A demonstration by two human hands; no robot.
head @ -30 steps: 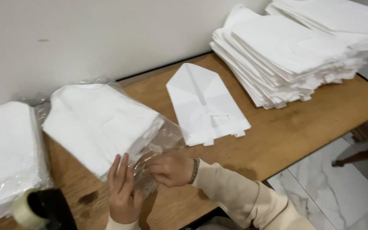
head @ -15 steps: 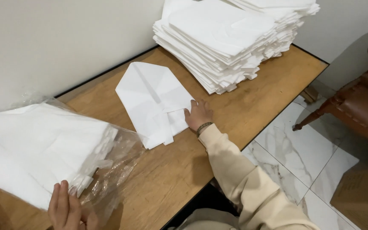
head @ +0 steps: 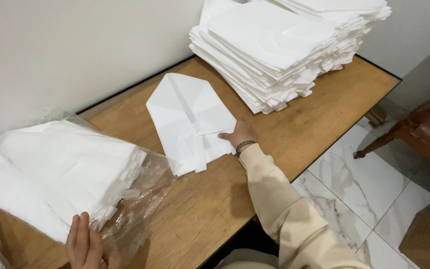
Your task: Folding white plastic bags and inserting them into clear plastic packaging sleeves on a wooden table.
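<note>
Under our right hand (head: 238,134), fingers flat, lies the folded sheet (head: 187,117); our left hand (head: 86,246), spread, presses the bag (head: 140,199).

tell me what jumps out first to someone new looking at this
A tall stack of folded white paper pieces fills the far right end of the wooden table. At the middle, the right hand rests on a single folded white paper piece. The left hand touches a clear plastic bag of white paper.
</note>
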